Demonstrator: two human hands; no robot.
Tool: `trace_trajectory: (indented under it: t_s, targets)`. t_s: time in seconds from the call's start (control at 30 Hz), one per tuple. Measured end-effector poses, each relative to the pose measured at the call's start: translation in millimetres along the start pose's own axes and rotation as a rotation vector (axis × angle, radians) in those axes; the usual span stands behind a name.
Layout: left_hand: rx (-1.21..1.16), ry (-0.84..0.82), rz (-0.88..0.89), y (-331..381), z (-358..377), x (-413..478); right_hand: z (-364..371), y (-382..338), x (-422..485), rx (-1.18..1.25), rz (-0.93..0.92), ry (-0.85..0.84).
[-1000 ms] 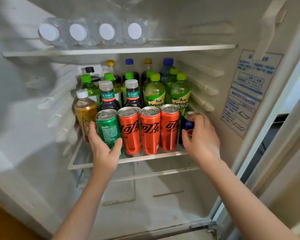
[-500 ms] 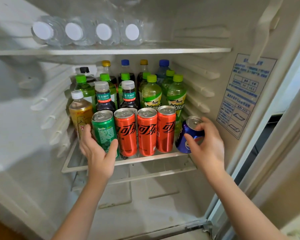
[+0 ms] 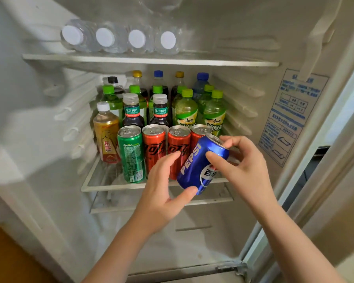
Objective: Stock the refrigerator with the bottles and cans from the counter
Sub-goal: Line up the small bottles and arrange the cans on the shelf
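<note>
A blue Pepsi can (image 3: 198, 166) is tilted in front of the middle shelf (image 3: 110, 185), held by both hands. My right hand (image 3: 245, 168) grips its upper end and my left hand (image 3: 161, 186) cups its lower end with thumb underneath. Behind it on the shelf stand a green Sprite can (image 3: 131, 154) and three red cola cans (image 3: 154, 144), the rightmost partly hidden. Several bottles with green, blue, yellow and grey caps (image 3: 185, 109) fill the shelf's back rows.
Several water bottles (image 3: 119, 37) lie on the top shelf (image 3: 151, 61), caps facing out. A yellow-labelled bottle (image 3: 106, 133) stands at the shelf's left. A thin rack (image 3: 192, 201) sits below. The fridge's right wall carries a blue sticker (image 3: 290, 117).
My right hand has pulled the Pepsi can off the shelf's right end and tilted it. My left hand let go of the Sprite can and moved right to take the Pepsi can's lower end.
</note>
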State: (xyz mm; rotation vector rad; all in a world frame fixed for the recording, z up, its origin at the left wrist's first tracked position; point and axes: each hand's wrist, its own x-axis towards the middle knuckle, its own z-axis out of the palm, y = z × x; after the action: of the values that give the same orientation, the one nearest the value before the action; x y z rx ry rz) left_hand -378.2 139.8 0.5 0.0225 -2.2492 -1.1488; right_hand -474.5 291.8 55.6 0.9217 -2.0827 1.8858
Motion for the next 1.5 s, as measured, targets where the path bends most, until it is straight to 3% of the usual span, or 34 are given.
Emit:
trace_trajectory:
  t_s: [0.17, 0.33, 0.47, 0.67, 0.9, 1.07, 1.5]
  targets:
    - [0.003, 0.056, -0.131, 8, -8, -7, 23, -17, 1, 0.079, 0.003, -0.09]
    - [0.073, 0.118, -0.145, 7, -27, -17, 47, -27, -1, 0.026, -0.051, -0.241]
    - [-0.072, 0.18, -0.179, -3, -43, -34, 56, -24, 0, 0.134, -0.052, -0.323]
    - [-0.204, 0.421, -0.172, -29, -77, -35, 59, -4, 1, 0.152, -0.028, -0.039]
    - [-0.132, 0.495, -0.224, -69, -97, -15, 67, 23, -2, -0.07, -0.115, 0.182]
    - [-0.042, 0.512, -0.279, -94, -97, -1, 68, 42, 2, -0.214, -0.099, 0.245]
    - [0.027, 0.477, -0.244, -126, -93, 9, 72, 82, 4, -0.281, -0.007, 0.298]
